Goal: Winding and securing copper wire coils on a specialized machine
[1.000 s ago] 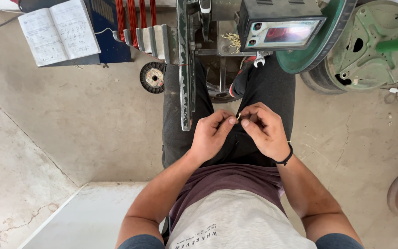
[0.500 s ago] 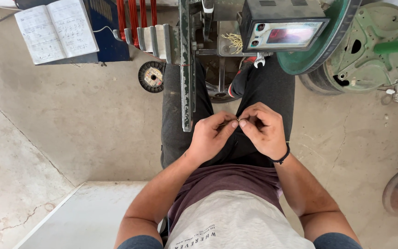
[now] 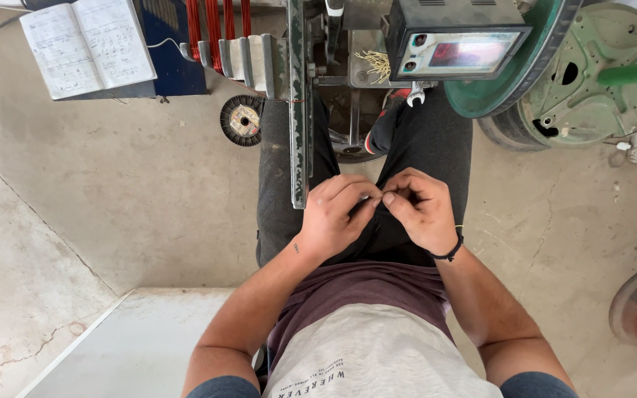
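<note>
My left hand (image 3: 339,215) and my right hand (image 3: 423,211) meet over my lap, above my dark trousers (image 3: 436,147). The fingertips of both pinch together on something very small and thin, which looks like a fine wire (image 3: 382,197); most of it is hidden by the fingers. A black band (image 3: 449,253) circles my right wrist, with a short yellowish strand beside it. A green-grey metal bar (image 3: 298,110) runs down from the machine and ends just left of my left hand.
Ahead stand a winding machine with red coils (image 3: 217,22), a counter box with a red display (image 3: 457,46), a spanner (image 3: 416,94) and a green wheel (image 3: 514,85). An open notebook (image 3: 86,44) lies far left, near a wire spool (image 3: 242,119). A white slab (image 3: 134,346) lies at lower left.
Both hands stay together over my lap; only the fingers have shifted slightly against each other.
</note>
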